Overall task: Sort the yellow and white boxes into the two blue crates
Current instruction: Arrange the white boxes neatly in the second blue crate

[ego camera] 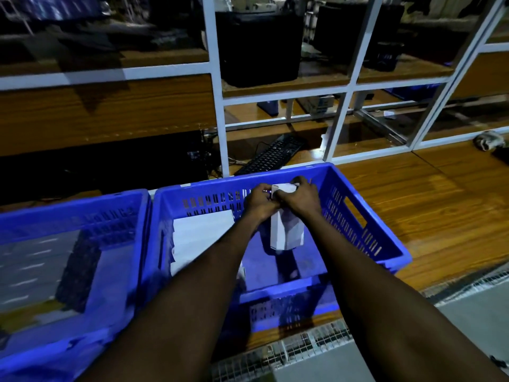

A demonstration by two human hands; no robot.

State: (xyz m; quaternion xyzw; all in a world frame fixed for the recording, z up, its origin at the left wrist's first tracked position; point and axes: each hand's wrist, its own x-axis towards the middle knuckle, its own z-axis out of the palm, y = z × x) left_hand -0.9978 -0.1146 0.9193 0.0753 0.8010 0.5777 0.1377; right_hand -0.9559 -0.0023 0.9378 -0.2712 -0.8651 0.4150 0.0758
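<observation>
Both hands are up over the right-hand crate [372, 216]. The left hand [260, 201] and right hand [302, 199] curl their fingers round the top end of a white box [286, 231], gripping it upright above the crate's floor, near its far wall. Inside that crate, left of the held box, lies a stack of white boxes [201, 234] — the second crate [82, 206] sits just beside its left wall, and a keyboard [272, 155] lies beyond its far wall.

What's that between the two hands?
A white box, gripped at its top by the left hand and right hand, over the right crate; the head view shows it.
</observation>
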